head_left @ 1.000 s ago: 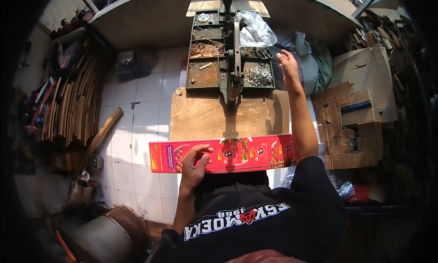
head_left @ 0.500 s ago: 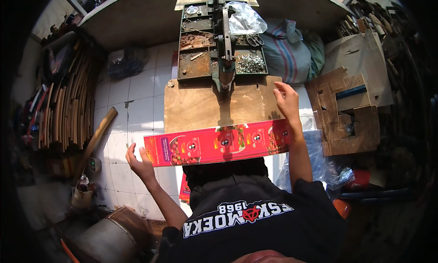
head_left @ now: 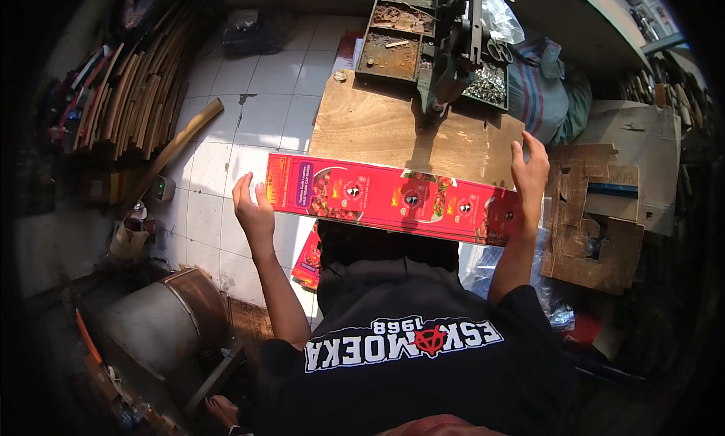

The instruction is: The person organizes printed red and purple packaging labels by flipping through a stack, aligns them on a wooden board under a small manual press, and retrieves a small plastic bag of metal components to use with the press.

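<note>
A long red printed cardboard strip lies crosswise in front of me, its far edge over the front of the wooden board. My left hand is upright at the strip's left end, thumb and fingers apart. Whether its palm touches the end I cannot tell. At the other end, my right hand is open with raised fingers, its wrist beside the strip's right end. Over the board stands a dark metal press-like machine, with no part of it on the strip.
Parts trays hold small metal bits behind the board, with scissors beside them. Stacked cardboard stands at left, a metal drum at lower left. More red printed card lies below the strip. Cut brown cardboard leans at right.
The view has turned, so the bench and strip appear tilted and shifted right. Both hands stay at the strip's two ends, still open.
</note>
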{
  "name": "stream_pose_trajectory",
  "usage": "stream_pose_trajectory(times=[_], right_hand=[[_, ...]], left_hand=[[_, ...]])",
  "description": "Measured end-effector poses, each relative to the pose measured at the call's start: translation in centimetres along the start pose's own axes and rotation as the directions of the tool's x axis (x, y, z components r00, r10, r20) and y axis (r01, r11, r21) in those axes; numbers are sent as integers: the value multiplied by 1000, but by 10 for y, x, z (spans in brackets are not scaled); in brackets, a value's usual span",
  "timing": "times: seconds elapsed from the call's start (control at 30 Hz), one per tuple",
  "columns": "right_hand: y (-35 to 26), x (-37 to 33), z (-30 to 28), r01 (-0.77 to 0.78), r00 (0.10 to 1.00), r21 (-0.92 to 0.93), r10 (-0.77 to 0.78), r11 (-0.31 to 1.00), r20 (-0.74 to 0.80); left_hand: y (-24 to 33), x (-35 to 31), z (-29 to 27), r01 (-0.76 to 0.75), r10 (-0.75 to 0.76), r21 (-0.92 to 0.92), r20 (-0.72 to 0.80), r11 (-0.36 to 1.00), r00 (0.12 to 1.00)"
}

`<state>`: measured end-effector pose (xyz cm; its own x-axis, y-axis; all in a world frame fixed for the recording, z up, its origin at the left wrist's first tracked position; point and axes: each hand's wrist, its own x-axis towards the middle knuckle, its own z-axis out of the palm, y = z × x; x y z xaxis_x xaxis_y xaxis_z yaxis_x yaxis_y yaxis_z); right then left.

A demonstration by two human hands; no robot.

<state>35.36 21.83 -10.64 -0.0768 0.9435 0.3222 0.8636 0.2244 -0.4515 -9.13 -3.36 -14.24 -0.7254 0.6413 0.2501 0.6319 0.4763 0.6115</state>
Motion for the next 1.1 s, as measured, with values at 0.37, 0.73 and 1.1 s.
stream_pose_trajectory(times=[0.37,0.73,1.1], right_hand=[[-4,-66,-34,-286,937,302,332,909,-111],[-9,115,60,199,980,-151,-193,968,49],[1,123,81,255,964,31,-252,966,-85]], left_hand=[[17,1,7,92,-75,-218,85,972,994],[13,-2,16,131,-114,-273,77,953,990],[14,-1,12,188,-158,-279,128,942,979]])
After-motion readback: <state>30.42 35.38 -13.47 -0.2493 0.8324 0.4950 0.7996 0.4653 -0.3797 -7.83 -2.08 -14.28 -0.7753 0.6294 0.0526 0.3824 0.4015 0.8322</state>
